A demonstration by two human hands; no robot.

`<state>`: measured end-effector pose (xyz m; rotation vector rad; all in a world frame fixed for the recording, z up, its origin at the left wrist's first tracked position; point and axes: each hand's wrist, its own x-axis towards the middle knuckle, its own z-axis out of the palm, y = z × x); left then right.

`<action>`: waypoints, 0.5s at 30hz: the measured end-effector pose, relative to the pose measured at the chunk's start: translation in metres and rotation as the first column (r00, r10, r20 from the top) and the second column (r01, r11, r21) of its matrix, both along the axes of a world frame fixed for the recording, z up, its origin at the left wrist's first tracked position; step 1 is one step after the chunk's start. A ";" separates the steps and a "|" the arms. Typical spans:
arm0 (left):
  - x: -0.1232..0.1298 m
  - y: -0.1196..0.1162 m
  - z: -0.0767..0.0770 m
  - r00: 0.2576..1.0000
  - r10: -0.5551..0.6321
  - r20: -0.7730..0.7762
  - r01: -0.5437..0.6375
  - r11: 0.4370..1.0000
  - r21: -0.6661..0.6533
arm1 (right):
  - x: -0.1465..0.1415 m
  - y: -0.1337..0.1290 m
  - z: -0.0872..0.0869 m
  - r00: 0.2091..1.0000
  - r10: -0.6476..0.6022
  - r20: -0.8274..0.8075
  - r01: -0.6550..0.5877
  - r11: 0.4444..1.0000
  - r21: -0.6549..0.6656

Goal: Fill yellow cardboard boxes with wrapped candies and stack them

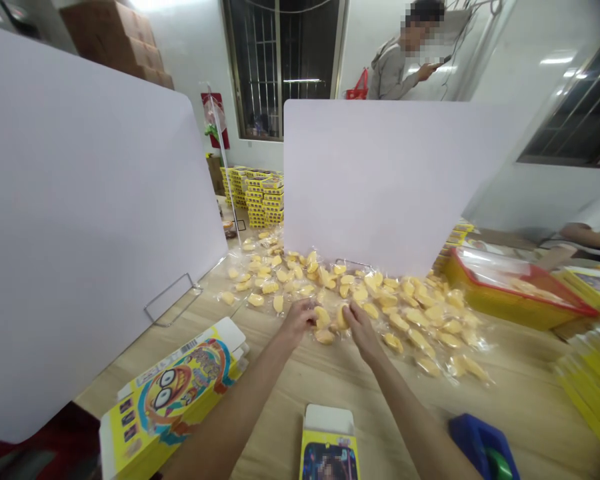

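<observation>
Yellow printed cardboard carton [329,437] lies at six o'clock. Left hand [300,321], half-curled, and right hand [363,331], fingers bunched, both touch clear-wrapped yellow pieces [399,323] scattered toward twelve o'clock across a pale wooden table [505,373]; whether either grips, I cannot tell.

The slender bare left forearm [227,413] and slender bare right forearm [415,427] look smooth and taper toward the wrists. The bare left hand [299,322] and bare right hand [363,331] end in slim fingers
</observation>
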<state>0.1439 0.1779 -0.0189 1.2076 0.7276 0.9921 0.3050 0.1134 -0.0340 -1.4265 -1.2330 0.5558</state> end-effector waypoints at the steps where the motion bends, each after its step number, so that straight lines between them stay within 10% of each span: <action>1: 0.003 -0.010 0.000 0.999 0.009 0.043 -0.007 0.999 -0.035 | -0.009 -0.005 0.000 1.000 -0.004 -0.020 0.004 1.000 0.005; 10: 0.024 -0.088 -0.020 0.916 0.401 0.010 -0.401 0.916 0.004 | -0.060 -0.056 -0.019 0.983 -0.167 -0.082 0.163 0.986 -0.043; 15: 0.022 -0.110 -0.018 0.924 0.360 -0.130 -0.344 0.930 0.133 | -0.074 -0.077 -0.015 0.979 -0.165 -0.117 0.162 0.986 -0.036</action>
